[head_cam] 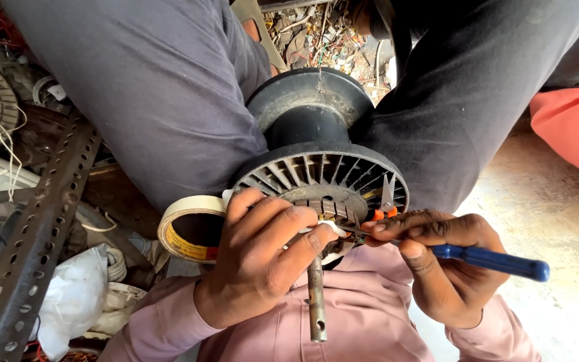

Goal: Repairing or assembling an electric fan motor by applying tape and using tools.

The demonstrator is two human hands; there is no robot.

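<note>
A small slotted metal motor core (335,213) on a plain steel shaft (316,298) lay against the ribbed face of a large black plastic spool (316,151), which was wedged between the person's two grey-trousered knees (169,87). The shaft pointed down toward the person's pink shirt (343,322) and showed a small hole near its free end. The left hand (259,258) was closed around the core and the top of the shaft, its fingers curled over the slotted rim and its thumb pressed beside a strip of white insulating paper (333,228). The right hand (440,258) was clamped on a slim tool with a blue handle (497,261); the handle stuck out to the right, while the working end lay hidden under the fingers at the core's edge, touching it or just short of it. Small orange sleeves (382,213) showed at the core's rim just above the right fingertips, and a pair of thin pale blades or leads (387,191) stood up beside them. A roll of cream masking tape (185,228) sat just left of the left hand, touching the spool's lower flange. Further left lay a rusted perforated steel angle bar (35,234), white crumpled plastic (75,295) and mixed scrap. A heap of wire offcuts (316,33) lay beyond the spool, and bare concrete floor (557,201) spread to the right.
</note>
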